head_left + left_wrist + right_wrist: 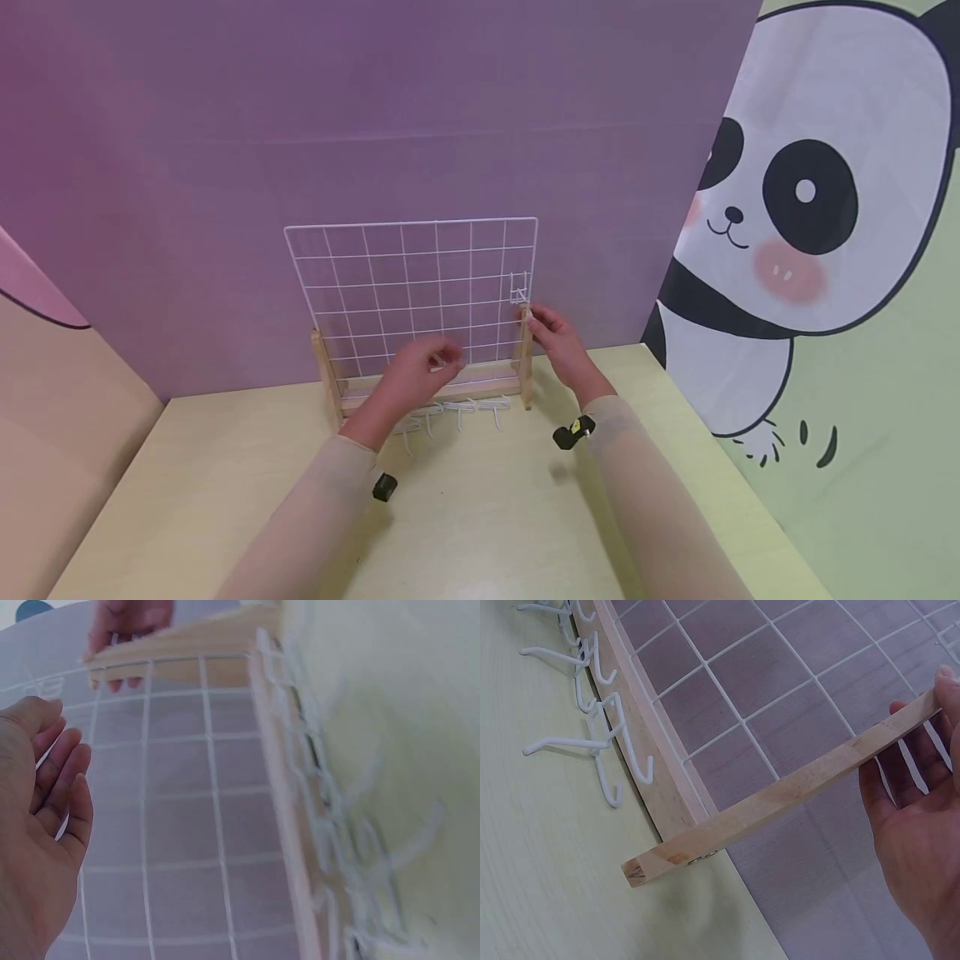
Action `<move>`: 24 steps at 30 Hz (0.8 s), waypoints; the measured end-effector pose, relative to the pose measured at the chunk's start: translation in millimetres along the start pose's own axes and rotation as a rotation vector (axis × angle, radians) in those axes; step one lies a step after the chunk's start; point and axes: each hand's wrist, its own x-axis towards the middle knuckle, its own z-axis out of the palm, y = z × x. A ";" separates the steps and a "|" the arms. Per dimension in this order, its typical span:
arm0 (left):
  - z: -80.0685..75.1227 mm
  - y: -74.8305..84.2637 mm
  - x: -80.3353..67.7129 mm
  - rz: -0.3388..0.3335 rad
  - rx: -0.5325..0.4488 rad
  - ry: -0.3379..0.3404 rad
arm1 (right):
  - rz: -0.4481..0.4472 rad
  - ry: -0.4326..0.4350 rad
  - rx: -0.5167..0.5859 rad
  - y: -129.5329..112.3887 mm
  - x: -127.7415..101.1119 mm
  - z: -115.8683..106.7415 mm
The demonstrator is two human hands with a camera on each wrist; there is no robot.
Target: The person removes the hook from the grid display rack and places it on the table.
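Observation:
A white wire grid [412, 283] stands upright in a wooden frame at the back of the table. My right hand [551, 332] grips the top of the frame's right wooden post [526, 371]; the thumb lies on the post's end and the fingers curl behind the post [780, 802]. My left hand [431, 362] hovers open just in front of the grid's lower middle, fingers straight and holding nothing [45, 802]. Several white wire hooks [457, 411] lie on the table against the wooden base rail [652, 772]. One small white hook [519, 287] hangs on the grid's right side.
The pale wooden table [487, 517] runs towards me from the frame. A purple backdrop [375, 108] rises right behind the grid, and a panda-print wall [810, 208] closes the right side. The table's right edge is near my right arm.

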 end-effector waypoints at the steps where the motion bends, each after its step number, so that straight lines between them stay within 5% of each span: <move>1: 0.9 2.2 5.0 0.004 -0.023 0.014 | 0.002 0.000 0.002 -0.2 0.1 0.3; 13: 11.5 35.3 52.6 0.031 -0.114 0.118 | 0.020 0.020 0.001 -1.9 -0.7 1.9; 24: 27.3 60.9 84.9 0.138 -0.150 0.194 | -0.003 0.036 -0.006 -0.6 -0.1 2.7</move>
